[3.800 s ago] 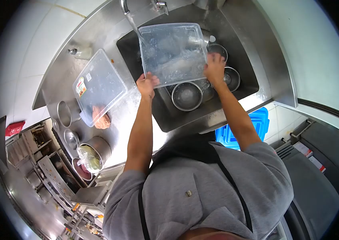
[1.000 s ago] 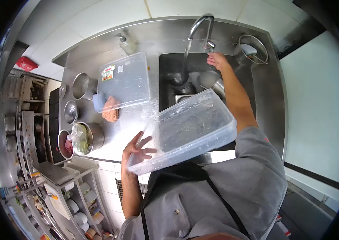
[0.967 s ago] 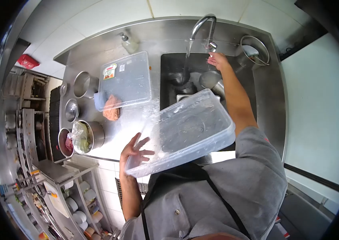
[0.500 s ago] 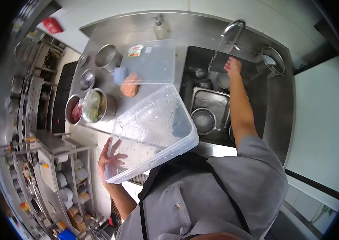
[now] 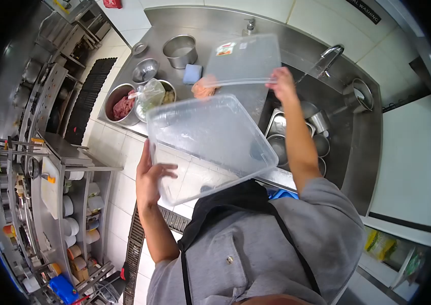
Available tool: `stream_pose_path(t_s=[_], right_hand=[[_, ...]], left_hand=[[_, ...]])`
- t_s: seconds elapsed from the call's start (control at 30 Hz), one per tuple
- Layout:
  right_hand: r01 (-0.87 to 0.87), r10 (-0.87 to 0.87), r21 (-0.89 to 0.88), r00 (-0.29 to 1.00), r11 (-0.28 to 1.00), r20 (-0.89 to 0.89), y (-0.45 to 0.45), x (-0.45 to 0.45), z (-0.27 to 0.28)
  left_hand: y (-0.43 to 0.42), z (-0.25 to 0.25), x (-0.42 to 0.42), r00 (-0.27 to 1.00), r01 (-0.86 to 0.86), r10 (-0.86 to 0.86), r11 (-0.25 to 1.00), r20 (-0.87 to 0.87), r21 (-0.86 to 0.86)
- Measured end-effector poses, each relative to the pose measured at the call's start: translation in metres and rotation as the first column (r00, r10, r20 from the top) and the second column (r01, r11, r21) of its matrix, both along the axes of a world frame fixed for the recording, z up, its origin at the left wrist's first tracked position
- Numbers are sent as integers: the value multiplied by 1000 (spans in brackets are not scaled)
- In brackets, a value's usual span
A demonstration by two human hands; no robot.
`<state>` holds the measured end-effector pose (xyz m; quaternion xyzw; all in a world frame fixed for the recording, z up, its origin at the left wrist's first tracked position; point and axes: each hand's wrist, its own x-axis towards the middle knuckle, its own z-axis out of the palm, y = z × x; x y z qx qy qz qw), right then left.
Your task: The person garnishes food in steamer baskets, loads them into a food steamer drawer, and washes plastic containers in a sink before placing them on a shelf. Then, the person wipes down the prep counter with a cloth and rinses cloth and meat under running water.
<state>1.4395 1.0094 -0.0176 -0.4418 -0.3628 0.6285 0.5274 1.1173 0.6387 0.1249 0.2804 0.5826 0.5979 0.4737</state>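
My left hand grips the left side of a large clear plastic container, tilted in front of my apron with water drops on its walls. Its thumb and fingers press against that wall. At the near right corner of a clear plastic lid, my right hand has its fingers closed on the edge. The lid carries a small label and is raised at its near side over the steel counter. Behind the container lie a blue sponge and a peach-coloured scrubber, partly covered by the lid.
On the counter's left stand a pot of raw meat, a plastic bag of greens, an empty pot and a steel bowl. Steel pans fill the sink under the faucet. A shelf rack is at left.
My right hand has left the area under the faucet, moved left and taken hold of the lid, which has lifted. The container has turned flatter in my left hand.
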Motion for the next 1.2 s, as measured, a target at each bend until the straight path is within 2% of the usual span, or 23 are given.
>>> stream_pose_path(t_s=[0.03,0.07,0.1,0.13,0.17,0.23,0.27,0.3,0.33,0.37,0.43,0.5,0.57,0.63,0.7,0.8,0.9,0.93,1.0,1.07,1.13,1.17,1.2], right_hand=[[-35,27,87,995,996,97,-12,16,28],[-15,-16,167,983,986,183,-30,29,60],[1,-68,247,963,969,262,-50,40,89],[35,-169,346,915,937,366,-66,53,111],[58,-278,443,847,895,452,-83,65,129],[54,-492,615,658,786,571,-125,83,161],[67,-559,654,589,754,584,-143,91,168],[87,-578,659,574,747,580,-163,94,174],[82,-654,710,475,699,589,-183,96,179],[69,-720,756,370,651,587,-201,99,181],[87,-779,797,297,598,552,-226,106,177],[88,-822,821,150,564,549,-249,116,170],[99,-827,822,82,561,555,-269,118,167],[103,-827,822,23,560,561,-283,119,165],[44,-854,858,-90,511,513,-291,118,162],[-6,-846,860,-181,510,501,-297,105,148],[-44,-807,817,-196,575,557,-288,81,104],[-107,-746,742,-188,662,639,-282,76,80],[-250,-564,516,-186,819,805,-276,57,60],[-298,-637,578,-159,760,755,-265,54,32],[-222,-756,726,-111,651,645,-260,41,18],[-178,-670,649,-101,739,735,-255,40,11],[-260,-568,514,-218,818,794,-257,30,20]], left_hand=[[9,3,-3,990,93,-88,995,-113,35],[19,7,-6,989,102,-96,994,-108,44],[30,12,-9,948,157,-122,983,-294,99],[42,17,-11,871,223,-131,964,-473,144],[54,21,-14,869,240,-143,959,-474,150],[78,27,-15,533,339,63,898,-844,281],[86,32,-12,535,361,56,887,-843,288],[93,36,-7,437,355,134,883,-890,308],[99,39,-3,333,352,213,876,-919,330],[104,41,-2,337,373,210,865,-918,335],[113,44,-2,162,451,357,803,-920,391],[121,47,-8,164,481,376,776,-912,407],[124,55,-17,148,516,475,711,-868,477],[119,64,-23,160,512,436,730,-886,452],[115,70,-30,119,489,482,733,-868,474],[109,73,-49,86,465,515,737,-853,491],[104,70,-76,39,447,622,689,-782,570],[102,68,-86,8,453,676,655,-737,605],[85,68,-104,-47,423,652,699,-757,576],[69,70,-135,-127,415,629,736,-767,535],[49,74,-165,-153,342,653,739,-741,580],[36,73,-182,-155,321,672,727,-724,607],[29,70,-208,-223,331,715,695,-663,638]])
